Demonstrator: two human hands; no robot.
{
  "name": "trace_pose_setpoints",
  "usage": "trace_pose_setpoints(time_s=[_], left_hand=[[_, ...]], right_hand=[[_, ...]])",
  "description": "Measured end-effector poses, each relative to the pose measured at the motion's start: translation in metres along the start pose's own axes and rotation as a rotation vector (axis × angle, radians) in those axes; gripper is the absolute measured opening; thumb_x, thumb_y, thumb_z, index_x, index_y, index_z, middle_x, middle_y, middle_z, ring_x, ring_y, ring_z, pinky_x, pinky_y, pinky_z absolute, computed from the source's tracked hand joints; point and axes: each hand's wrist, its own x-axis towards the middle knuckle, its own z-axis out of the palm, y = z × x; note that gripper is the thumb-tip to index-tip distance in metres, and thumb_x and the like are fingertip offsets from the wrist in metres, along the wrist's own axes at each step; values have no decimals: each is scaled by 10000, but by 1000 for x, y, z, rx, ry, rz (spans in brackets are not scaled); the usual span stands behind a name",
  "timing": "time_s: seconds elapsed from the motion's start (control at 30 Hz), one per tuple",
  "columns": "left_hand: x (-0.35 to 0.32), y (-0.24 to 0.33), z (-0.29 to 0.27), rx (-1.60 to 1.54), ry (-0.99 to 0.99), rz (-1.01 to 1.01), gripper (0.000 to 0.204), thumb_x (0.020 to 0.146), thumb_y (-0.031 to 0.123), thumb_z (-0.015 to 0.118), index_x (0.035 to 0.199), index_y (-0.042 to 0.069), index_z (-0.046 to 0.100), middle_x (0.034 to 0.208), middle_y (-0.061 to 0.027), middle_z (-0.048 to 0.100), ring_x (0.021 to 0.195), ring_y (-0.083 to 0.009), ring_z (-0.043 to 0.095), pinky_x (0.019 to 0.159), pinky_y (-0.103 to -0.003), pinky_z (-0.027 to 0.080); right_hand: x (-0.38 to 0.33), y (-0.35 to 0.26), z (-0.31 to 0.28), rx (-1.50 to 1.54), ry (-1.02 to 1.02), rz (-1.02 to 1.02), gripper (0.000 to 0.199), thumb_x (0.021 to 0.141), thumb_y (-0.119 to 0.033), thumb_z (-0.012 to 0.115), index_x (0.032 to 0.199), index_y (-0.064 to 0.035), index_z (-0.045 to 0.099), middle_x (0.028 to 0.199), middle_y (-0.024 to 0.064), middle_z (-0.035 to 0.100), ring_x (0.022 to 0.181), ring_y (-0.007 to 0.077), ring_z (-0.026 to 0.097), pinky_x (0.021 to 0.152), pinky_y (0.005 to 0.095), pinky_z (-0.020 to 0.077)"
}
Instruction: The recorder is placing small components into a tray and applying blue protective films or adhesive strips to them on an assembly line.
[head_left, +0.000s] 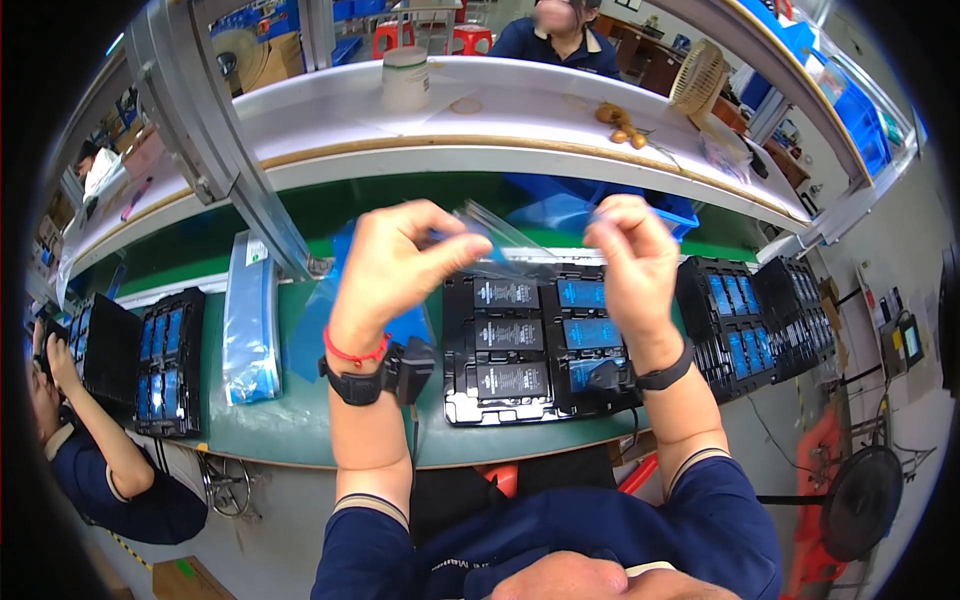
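Your left hand [395, 260] pinches clear film [515, 250] — too loosely, it could drop onto flat batteries [510, 335]; right hand [640, 265] — can't tell.

The person has two grips: one left grip [398, 258] and one right grip [640, 262]. One clear bag [510, 242] shows between them. Just below the grips sits one black tray [500, 413], with three black batteries [510, 335] in one row and three blue batteries [592, 334] in the next. At least two more trays [728, 322] are right of the right grip, and two others [168, 366] are far left of the left grip. Above both grips, one shelf [530, 110] holds one pale tub [405, 80] and one tan fan [698, 78].
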Motion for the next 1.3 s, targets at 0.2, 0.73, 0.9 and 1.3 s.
trace_pose_setpoints(time_s=[0.2,0.73,0.9,1.3], left_hand=[[-7,-12,-51,-325,307,84,409,799,318,705,1021,-14,615,837,-41,628,737,-76,572,613,-218,486],[-18,-5,-68,-413,267,184,860,898,630,181,1212,-127,440,1189,-268,508,1016,-323,594,756,-318,545],[-17,-4,-65,-423,318,116,826,913,607,215,1186,-134,457,1148,-227,546,992,-266,606,735,-328,548],[-14,-4,-55,-238,357,84,293,853,64,577,1129,-36,566,1032,-126,622,850,-167,645,643,-240,554]], right_hand=[[7,40,-14,62,-195,760,109,854,-124,620,806,-62,545,582,-33,497,430,50,456,369,190,371],[-18,85,2,-231,-306,1028,153,786,-86,671,687,-56,559,548,13,524,356,50,376,305,212,252],[-18,86,1,-264,-323,1009,156,790,-97,667,679,-65,562,546,3,529,349,45,355,304,214,223],[-19,87,5,-311,-322,1019,170,792,-97,673,685,-68,545,550,-3,519,341,28,337,296,195,202]])
